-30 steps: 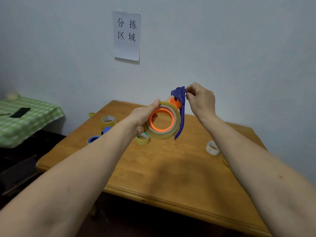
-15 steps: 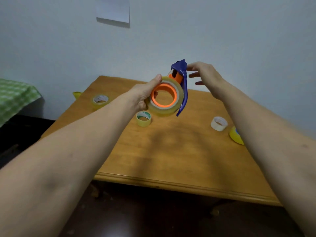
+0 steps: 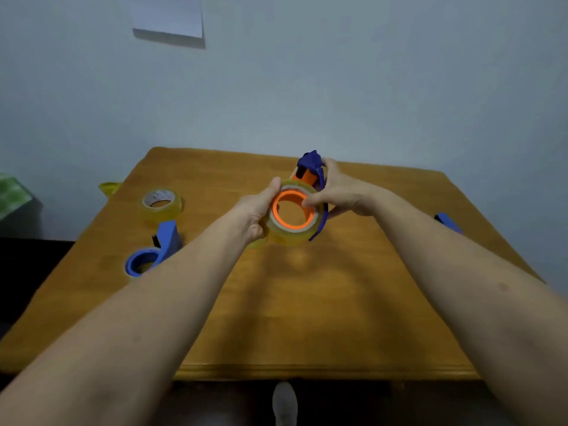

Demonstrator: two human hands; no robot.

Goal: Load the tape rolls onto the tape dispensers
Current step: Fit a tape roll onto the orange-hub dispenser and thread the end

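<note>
Above the middle of the wooden table (image 3: 307,318) I hold a dark blue tape dispenser (image 3: 311,162) with an orange hub (image 3: 293,210). A clear yellowish tape roll (image 3: 289,236) sits around that hub. My left hand (image 3: 256,210) grips the roll's left side, thumb on its top rim. My right hand (image 3: 336,192) holds the dispenser from the right, thumb on the orange hub. A second blue dispenser (image 3: 153,252) lies at the table's left. Beside it, farther back, stands another clear tape roll (image 3: 161,204).
A blue object (image 3: 447,222) shows behind my right forearm at the table's right edge. Something yellow (image 3: 110,187) sits at the far left corner. A paper sheet (image 3: 167,15) hangs on the wall. A green checked cloth (image 3: 12,195) lies off to the left.
My right hand has come down from the dispenser's top and now clasps it, thumb on the hub. The camera has tilted down, and the dispenser sits lower over the table.
</note>
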